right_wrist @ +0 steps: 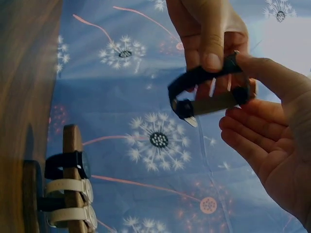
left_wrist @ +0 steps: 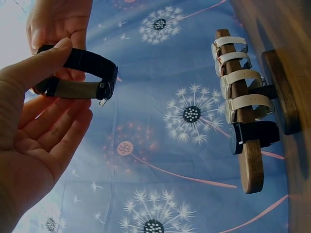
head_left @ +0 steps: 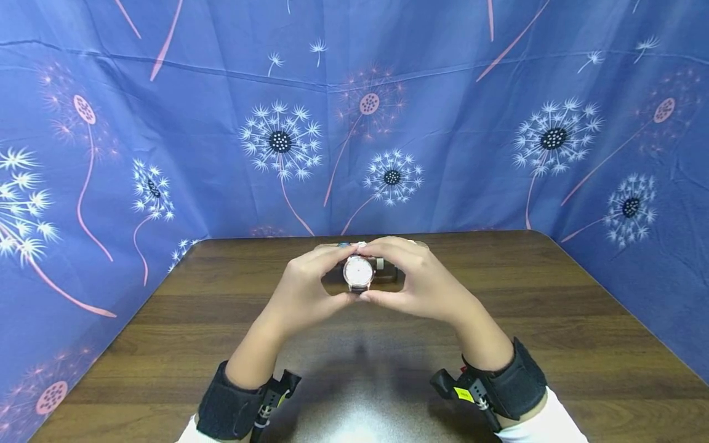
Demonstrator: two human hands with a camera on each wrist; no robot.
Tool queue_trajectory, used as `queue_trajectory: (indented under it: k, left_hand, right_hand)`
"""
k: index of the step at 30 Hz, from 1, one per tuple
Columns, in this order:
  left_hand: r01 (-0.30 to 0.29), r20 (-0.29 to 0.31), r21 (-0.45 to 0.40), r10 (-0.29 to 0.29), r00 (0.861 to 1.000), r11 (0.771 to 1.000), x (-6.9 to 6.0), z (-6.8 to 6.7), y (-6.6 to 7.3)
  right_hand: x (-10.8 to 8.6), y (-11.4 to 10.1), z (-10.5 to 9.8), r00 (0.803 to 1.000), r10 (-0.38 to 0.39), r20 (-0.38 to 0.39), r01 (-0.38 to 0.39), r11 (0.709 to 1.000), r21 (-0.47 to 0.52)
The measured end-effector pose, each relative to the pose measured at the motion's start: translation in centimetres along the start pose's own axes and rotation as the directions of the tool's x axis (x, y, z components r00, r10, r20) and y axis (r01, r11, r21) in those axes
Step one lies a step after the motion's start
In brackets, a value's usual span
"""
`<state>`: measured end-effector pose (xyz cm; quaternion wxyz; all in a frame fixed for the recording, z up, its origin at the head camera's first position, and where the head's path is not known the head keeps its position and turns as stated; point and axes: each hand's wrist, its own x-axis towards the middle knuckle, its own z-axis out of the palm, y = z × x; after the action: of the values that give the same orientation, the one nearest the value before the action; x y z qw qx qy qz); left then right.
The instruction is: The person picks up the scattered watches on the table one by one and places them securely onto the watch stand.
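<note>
A wristwatch (head_left: 358, 271) with a round white dial and a dark strap is held up in front of me, its dial facing the head camera. My left hand (head_left: 304, 286) pinches it from the left, and my right hand (head_left: 423, 280) pinches it from the right. Both thumbs are at its lower edge and the fingers at its top. In the left wrist view the black strap (left_wrist: 92, 62) forms a closed loop extending away from the fingers. The right wrist view also shows the strap loop (right_wrist: 182, 85) with a metal buckle hanging at its end.
Beyond the hands, a wooden watch stand (left_wrist: 251, 167) on the brown table (head_left: 194, 344) carries several watches, some with pale straps (left_wrist: 248, 75) and one with a dark strap (left_wrist: 265, 132). In the head view the hands largely hide it. Blue dandelion-patterned cloth (head_left: 454, 154) hangs around the table.
</note>
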<state>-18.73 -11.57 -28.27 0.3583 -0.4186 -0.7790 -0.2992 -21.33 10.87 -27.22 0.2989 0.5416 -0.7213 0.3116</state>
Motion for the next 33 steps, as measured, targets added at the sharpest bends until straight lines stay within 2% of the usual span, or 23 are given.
queue_trajectory:
  k: [8, 10, 13, 15, 17, 21, 23, 27, 30, 33]
  left_hand:
    - [0.131, -0.023, 0.057, -0.130, 0.991, 0.990, -0.4, -0.1, -1.8]
    - [0.164, -0.030, 0.050, -0.163, 0.986, 0.985, -0.5, -0.2, -2.3]
    - [0.216, -0.044, 0.021, -0.215, 0.976, 0.976, -0.7, -0.5, -2.9]
    - [0.267, -0.053, 0.002, -0.266, 0.962, 0.964, -0.9, -0.7, -3.3]
    - [0.326, -0.057, -0.027, -0.327, 0.943, 0.945, -1.0, -0.9, -3.8]
    - [0.454, -0.045, -0.081, -0.458, 0.888, 0.887, -1.5, -1.1, -5.2]
    - [0.501, -0.026, -0.108, -0.506, 0.862, 0.859, -1.7, -1.1, -6.1]
    - [0.559, 0.015, -0.107, -0.561, 0.828, 0.822, -2.2, -1.1, -8.1]
    - [0.589, 0.037, -0.079, -0.588, 0.808, 0.804, -2.7, -1.0, -9.7]
    - [0.614, 0.057, -0.073, -0.611, 0.789, 0.786, -3.3, -1.1, -11.0]
  right_hand:
    - [-0.9, 2.2, -2.6, 0.991, 0.122, -0.057, -0.127, 0.987, -0.093]
    - [-1.4, 3.0, -3.3, 0.983, 0.173, -0.064, -0.179, 0.978, -0.105]
    - [-2.2, 4.4, -4.1, 0.958, 0.278, -0.071, -0.283, 0.956, -0.076]
    - [-2.7, 5.3, -4.4, 0.934, 0.350, -0.071, -0.353, 0.935, -0.033]
    - [-3.1, 6.2, -4.6, 0.908, 0.414, -0.063, -0.412, 0.910, 0.032]
    - [-3.9, 7.9, -4.4, 0.851, 0.524, -0.032, -0.517, 0.848, 0.118]
    - [-4.3, 8.8, -4.2, 0.824, 0.566, -0.018, -0.560, 0.819, 0.125]
    - [-5.1, 10.4, -3.8, 0.744, 0.668, 0.021, -0.666, 0.738, 0.106]
    - [-6.0, 11.7, -3.2, 0.688, 0.725, 0.038, -0.726, 0.685, 0.059]
    - [-7.1, 12.9, -2.5, 0.661, 0.750, 0.029, -0.750, 0.660, 0.029]
